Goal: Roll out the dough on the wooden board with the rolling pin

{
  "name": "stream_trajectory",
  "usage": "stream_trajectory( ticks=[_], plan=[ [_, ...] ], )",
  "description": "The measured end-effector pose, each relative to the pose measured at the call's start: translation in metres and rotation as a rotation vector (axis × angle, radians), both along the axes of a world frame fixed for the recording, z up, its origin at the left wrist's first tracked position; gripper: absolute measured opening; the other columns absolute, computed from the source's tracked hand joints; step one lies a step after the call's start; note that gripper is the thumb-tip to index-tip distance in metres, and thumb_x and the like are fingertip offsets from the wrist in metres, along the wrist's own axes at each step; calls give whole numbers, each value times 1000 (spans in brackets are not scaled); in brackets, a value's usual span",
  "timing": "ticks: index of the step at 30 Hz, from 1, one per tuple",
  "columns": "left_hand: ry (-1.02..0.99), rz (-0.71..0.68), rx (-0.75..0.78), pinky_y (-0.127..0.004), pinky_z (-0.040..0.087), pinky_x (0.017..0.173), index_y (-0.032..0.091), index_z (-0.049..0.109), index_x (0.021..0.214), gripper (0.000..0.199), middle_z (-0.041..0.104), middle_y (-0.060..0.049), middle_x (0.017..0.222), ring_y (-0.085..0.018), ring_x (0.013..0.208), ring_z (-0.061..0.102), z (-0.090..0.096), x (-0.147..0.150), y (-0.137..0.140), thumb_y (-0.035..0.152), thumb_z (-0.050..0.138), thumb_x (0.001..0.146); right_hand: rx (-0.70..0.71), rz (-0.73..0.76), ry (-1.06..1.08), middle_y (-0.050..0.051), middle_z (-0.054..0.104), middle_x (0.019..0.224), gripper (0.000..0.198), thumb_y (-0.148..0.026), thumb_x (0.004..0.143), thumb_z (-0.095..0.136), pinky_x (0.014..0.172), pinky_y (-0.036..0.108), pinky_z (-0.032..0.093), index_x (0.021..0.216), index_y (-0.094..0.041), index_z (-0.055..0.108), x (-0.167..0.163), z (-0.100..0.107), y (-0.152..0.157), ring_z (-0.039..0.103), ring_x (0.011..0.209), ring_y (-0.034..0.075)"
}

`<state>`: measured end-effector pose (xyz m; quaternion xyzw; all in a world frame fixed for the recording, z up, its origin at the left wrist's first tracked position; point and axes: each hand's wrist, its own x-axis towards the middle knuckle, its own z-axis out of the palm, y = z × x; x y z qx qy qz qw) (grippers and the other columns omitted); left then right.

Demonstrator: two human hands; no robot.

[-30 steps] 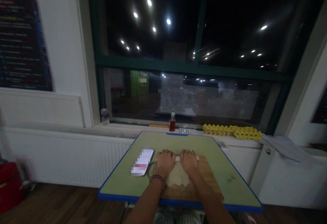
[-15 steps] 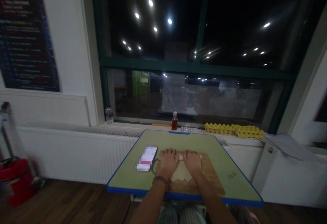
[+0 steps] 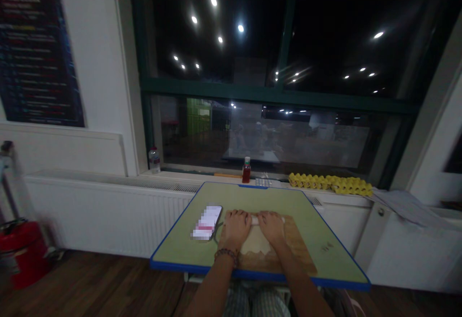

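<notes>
A pale rolling pin (image 3: 255,221) lies crosswise near the far edge of a wooden board (image 3: 301,247). My left hand (image 3: 238,226) presses on its left part, fingers bent over it, a beaded bracelet (image 3: 226,255) at the wrist. On the right part rests my right hand (image 3: 271,228), closed over the pin in the same way. Only the pin's middle and its right tip show. Below it spreads a thin, pale sheet of dough (image 3: 257,242), its near edge ragged. My forearms cover the sides of the board.
The board is on a green table (image 3: 180,244) with a blue rim. A phone (image 3: 207,223) with a lit screen lies left of the board. Along the windowsill stand a red bottle (image 3: 246,172), a clear bottle (image 3: 154,161) and yellow egg trays (image 3: 330,183). A radiator (image 3: 108,220) runs behind.
Both hands stay on the rolling pin with only a slight shift of the fingers. The dough sheet looks the same. My view has tilted a little.
</notes>
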<state>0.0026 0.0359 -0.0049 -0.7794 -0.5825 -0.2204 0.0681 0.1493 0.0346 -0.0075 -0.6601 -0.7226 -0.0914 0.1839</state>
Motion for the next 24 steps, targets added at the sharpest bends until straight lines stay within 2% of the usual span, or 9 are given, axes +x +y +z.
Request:
stream_trajectory(
  ticks=[12, 24],
  plan=[
    [-13, -11, 45, -42, 37, 92, 16, 69, 98, 34, 69, -10, 107, -26, 104, 58, -6, -1, 2, 28, 38, 97, 9, 9, 70, 9, 72, 109, 36, -29, 98, 40, 91, 28, 36, 100, -19, 74, 3, -5, 7, 61, 106, 20],
    [-13, -37, 107, -42, 36, 92, 17, 66, 99, 29, 69, -10, 104, -25, 101, 59, -14, -1, 7, 27, 39, 98, 6, 4, 116, 7, 72, 105, 38, -31, 98, 38, 89, 28, 37, 100, -20, 74, 6, -8, 9, 63, 101, 20]
  ],
)
